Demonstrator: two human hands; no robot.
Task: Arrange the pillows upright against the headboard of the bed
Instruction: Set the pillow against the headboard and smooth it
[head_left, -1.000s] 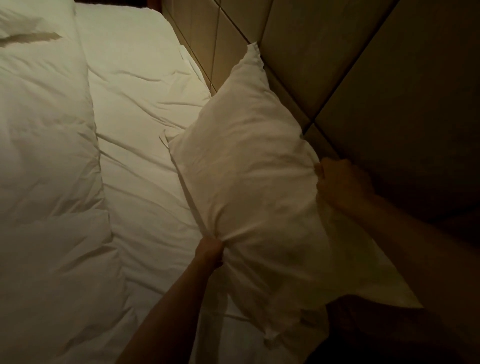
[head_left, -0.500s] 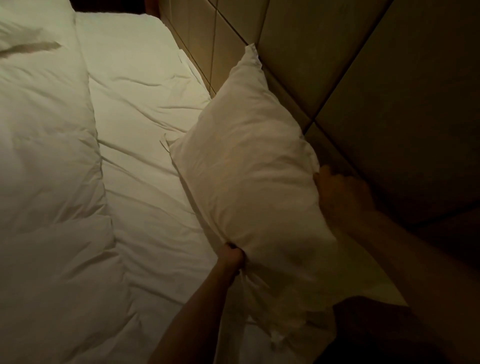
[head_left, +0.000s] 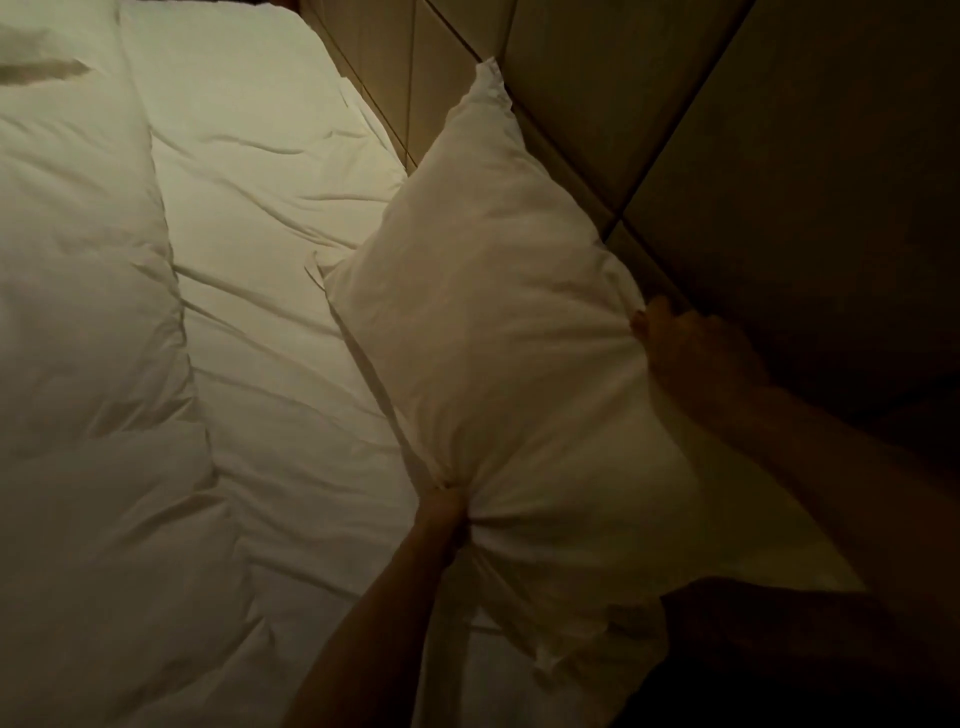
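Observation:
A white pillow (head_left: 498, 332) stands on its long edge, leaning against the tan panelled headboard (head_left: 675, 130) on the right. My left hand (head_left: 447, 512) pinches a bunch of the pillowcase at the pillow's lower edge, near the sheet. My right hand (head_left: 691, 353) grips the pillow's upper edge, between the pillow and the headboard. The pillow's near end is in shadow at the bottom of the view.
A white fitted sheet (head_left: 270, 291) covers the mattress beside the pillow. A thick white duvet (head_left: 78, 312) lies folded back along the left. A dark shape (head_left: 779, 654) fills the bottom right corner. The room is dim.
My left hand slid along the pillow's lower edge and now bunches the fabric tightly. The pillow sits a little more upright against the headboard. My right hand stays on the upper edge.

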